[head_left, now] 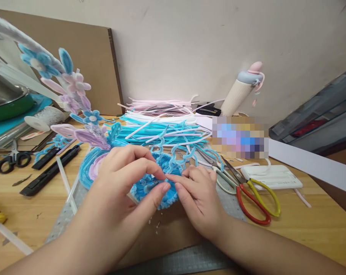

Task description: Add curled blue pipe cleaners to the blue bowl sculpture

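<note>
A round blue ruffled piece made of pipe cleaners (171, 162) sits under my hands in the middle, with small clear beads inside it. Above it, my left hand (127, 187) is closed in a pinch, thumb and forefinger coming together over the piece. My right hand (200, 194) meets it there, fingers bent and tips pressed close to the left fingertips. Whatever is pinched between them is too small or hidden to make out. Curly blue pipe cleaners (187, 154) stick up just behind my right hand.
Behind lie heaps of blue pipe cleaners (132, 133) and pink ones (161, 103). An arch with fuzzy flowers (78, 84) rises at left, near black scissors (14, 156) and a box cutter (51, 170). Red-and-yellow-handled scissors (254, 202), a white power bank (271, 177) and a bottle (238, 91) are at right.
</note>
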`<state>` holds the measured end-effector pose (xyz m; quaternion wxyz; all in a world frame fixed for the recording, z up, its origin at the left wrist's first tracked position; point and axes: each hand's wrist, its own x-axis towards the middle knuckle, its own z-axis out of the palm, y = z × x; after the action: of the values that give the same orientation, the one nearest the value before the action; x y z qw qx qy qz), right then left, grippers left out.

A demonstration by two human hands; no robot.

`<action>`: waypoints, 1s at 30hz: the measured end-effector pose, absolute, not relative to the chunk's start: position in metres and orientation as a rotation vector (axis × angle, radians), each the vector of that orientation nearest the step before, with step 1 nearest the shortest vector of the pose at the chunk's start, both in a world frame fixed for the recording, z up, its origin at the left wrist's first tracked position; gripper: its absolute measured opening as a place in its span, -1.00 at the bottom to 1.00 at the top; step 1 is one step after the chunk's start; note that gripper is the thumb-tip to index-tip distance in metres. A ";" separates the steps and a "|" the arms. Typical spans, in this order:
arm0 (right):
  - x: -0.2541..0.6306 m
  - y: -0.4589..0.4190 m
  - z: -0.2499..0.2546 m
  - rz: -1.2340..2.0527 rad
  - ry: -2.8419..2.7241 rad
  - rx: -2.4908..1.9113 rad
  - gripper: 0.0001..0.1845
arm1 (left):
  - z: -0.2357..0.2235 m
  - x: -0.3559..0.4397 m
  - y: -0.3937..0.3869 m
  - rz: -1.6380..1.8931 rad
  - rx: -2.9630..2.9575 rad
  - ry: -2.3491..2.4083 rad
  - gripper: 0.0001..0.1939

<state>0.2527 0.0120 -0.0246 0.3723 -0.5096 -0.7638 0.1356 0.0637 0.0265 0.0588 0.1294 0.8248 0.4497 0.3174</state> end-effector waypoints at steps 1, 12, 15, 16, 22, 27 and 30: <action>0.253 0.012 -0.025 0.347 -1.957 -1.308 -0.65 | 0.059 0.063 0.027 0.926 2.401 1.304 -0.92; 0.253 0.012 -0.026 0.342 -1.976 -1.278 -0.74 | 0.058 0.066 0.029 0.916 2.391 1.271 -0.91; 0.252 0.012 -0.027 0.377 -1.893 -1.241 -0.92 | 0.057 0.064 0.029 0.912 2.392 1.277 -0.91; 0.252 0.012 -0.027 0.393 -1.829 -1.243 -0.96 | 0.057 0.064 0.028 0.912 2.394 1.277 -0.91; 0.247 0.012 -0.031 0.630 -1.565 -1.405 -0.57 | 0.058 0.062 0.027 0.913 2.398 1.299 -0.91; 0.245 0.024 -0.029 0.841 -1.621 -1.447 -0.12 | 0.059 0.064 0.030 0.882 2.390 1.298 -0.92; 0.244 0.032 -0.026 0.937 -1.674 -1.384 0.00 | 0.059 0.064 0.030 0.886 2.394 1.278 -0.92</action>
<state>0.2441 0.0325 -0.0264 0.3782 -0.5417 -0.6551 0.3665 0.0639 0.0305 0.0588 0.1428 0.8300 0.4431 0.3072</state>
